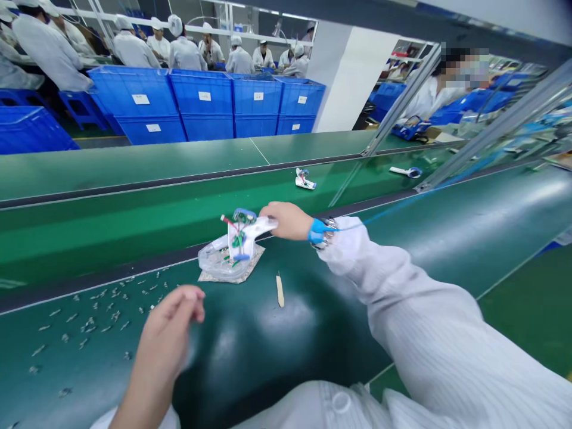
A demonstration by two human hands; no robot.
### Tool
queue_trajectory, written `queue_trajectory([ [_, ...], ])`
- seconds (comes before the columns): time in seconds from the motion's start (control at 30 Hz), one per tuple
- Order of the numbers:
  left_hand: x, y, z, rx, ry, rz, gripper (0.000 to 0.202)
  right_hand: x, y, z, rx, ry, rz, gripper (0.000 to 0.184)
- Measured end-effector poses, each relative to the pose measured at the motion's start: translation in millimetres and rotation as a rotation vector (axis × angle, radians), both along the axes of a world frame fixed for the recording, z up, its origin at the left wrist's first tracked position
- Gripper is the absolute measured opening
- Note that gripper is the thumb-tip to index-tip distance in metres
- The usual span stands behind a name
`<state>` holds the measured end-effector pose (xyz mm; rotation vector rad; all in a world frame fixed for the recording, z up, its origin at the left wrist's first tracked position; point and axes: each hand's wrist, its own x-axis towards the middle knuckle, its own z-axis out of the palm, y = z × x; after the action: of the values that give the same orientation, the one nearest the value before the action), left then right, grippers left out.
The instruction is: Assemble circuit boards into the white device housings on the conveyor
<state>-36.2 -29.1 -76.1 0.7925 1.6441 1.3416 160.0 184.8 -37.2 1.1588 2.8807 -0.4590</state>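
Observation:
My right hand (288, 219) reaches forward over the green bench and is closed on a white plastic part (250, 229) with a green circuit board and red and blue wires. That part hangs just above a clear plastic bag (218, 265) of similar pieces lying on a grey pad. A blue wrist strap (318, 231) with a cord circles my right wrist. My left hand (172, 330) hovers near me over the bench, fingers pinched together; I cannot make out anything in them. A small wooden stick (279, 291) lies between the two hands.
Several tiny metal parts (96, 316) are scattered on the bench at left. Another white assembly (304, 179) and a further one (406, 172) lie on the conveyor belt. Blue crates (205, 104) stand behind it. People in white coats work beyond and at right.

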Motion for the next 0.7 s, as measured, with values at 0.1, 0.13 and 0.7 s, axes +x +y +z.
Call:
queue_trajectory([
  [0.1, 2, 20, 4.5, 0.000, -0.074, -0.037, 0.032, 10, -43, 26.6, -0.052, 0.033, 0.250, 0.028],
  [0.13, 5, 24, 7.9, -0.029, -0.093, -0.102, 0.035, 12, -55, 33.2, -0.072, 0.047, 0.357, 0.027],
  [0.7, 20, 6, 53.1, -0.306, -0.009, -0.907, 0.020, 11, -100, 40.6, -0.235, -0.209, 0.680, 0.017],
])
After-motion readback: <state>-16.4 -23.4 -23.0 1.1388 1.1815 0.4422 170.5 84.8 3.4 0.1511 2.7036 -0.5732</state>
